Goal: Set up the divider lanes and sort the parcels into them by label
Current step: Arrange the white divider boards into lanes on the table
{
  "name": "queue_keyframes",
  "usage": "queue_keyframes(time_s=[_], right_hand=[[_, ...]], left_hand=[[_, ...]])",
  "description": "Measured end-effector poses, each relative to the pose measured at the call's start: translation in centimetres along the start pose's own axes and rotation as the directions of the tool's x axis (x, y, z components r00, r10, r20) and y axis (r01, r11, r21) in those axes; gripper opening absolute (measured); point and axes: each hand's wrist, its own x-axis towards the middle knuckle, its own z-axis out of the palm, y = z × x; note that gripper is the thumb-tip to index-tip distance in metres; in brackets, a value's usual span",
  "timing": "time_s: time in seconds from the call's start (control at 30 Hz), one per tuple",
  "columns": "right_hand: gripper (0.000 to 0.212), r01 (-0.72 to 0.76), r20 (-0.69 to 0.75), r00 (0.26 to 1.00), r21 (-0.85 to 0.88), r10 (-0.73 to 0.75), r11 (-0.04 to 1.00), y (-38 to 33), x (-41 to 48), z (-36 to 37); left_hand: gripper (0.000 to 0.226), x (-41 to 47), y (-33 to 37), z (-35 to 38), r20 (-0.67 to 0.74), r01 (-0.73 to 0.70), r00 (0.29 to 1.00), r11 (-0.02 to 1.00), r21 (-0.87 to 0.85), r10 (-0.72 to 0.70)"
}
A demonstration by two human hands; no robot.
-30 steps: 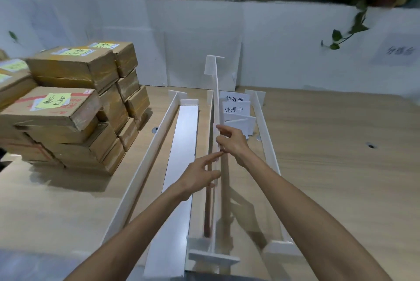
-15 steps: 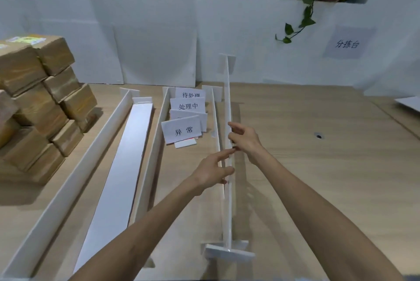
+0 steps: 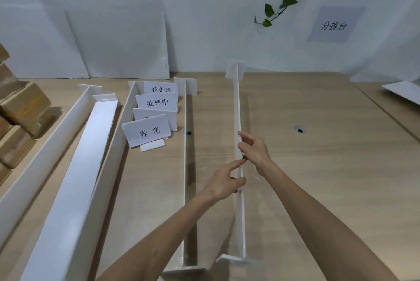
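Standing on edge on the table [image 3: 318, 178], the white divider [image 3: 237, 110] is pinched at its top between thumb and forefinger of the left hand [image 3: 223, 181] and gripped by curled fingers of the right hand [image 3: 255, 151]. A second divider [image 3: 184, 162], label cards [image 3: 150, 131] and parcels [image 3: 22, 108] lie to its left.

Both forearms bare, stretched forward, converging mid-frame. Pose, left grip [image 3: 223, 181]: index extended, thumb opposed, pinching white divider [image 3: 237, 108]. Pose, right grip [image 3: 255, 152]: just beyond left, fingers curled round same divider's top edge. Grips close together.
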Motion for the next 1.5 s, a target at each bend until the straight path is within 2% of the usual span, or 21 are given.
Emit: queue_keyframes(time_s=[0.2, 0.47, 0.8, 1.03, 1.17, 1.3, 1.37, 1.5], right_hand=[[0.049, -0.036, 0.078, 0.996, -0.011, 0.037, 0.999, 4.2, 2.8, -3.9], [0.053, -0.044, 0.213, 0.975, -0.121, 0.069, 0.992, 9.0, 6.6, -7.2], [0.053, -0.054, 0.208, 0.975, -0.139, 0.083, 0.989, 12.7, 7.6, -6.8], [0.049, -0.053, 0.212, 0.974, -0.130, 0.080, 0.990, 12.4, 7.2, -7.1], [0.043, -0.050, 0.109, 0.992, -0.085, 0.059, 0.995, 10.6, 6.7, -7.2], [0.037, 0.002, -0.015, 1.000, -0.097, -0.003, 0.995, 7.3, 6.0, -6.4], [0.039, 0.041, -0.020, 0.999, -0.118, -0.043, 0.992, 5.2, 5.4, -5.2], [0.039, 0.126, 0.059, 0.991, -0.108, -0.120, 0.986, 0.8, 3.2, -0.2]], left_hand=[[0.062, 3.0, -0.5, 5.5, -0.026, 0.063, 0.998, 0.998, -0.010, -0.063], [0.061, 6.5, -2.9, 11.0, -0.117, 0.123, 0.984, 0.989, -0.083, -0.133], [0.062, 8.1, -6.4, 13.4, -0.143, 0.173, 0.972, 0.979, -0.104, -0.186], [0.055, 7.8, -6.7, 13.7, -0.187, 0.122, 0.972, 0.987, -0.109, -0.141], [0.050, 6.6, -6.6, 12.7, -0.217, 0.112, 0.966, 0.983, -0.145, -0.142], [0.054, 4.1, -5.3, 9.6, -0.271, 0.116, 0.954, 0.992, -0.054, -0.126], [0.053, 2.5, -4.7, 7.1, -0.337, 0.092, 0.936, 0.995, -0.039, -0.100], [0.051, -1.8, -4.2, -0.1, -0.454, 0.025, 0.890, 0.998, -0.055, -0.048]])
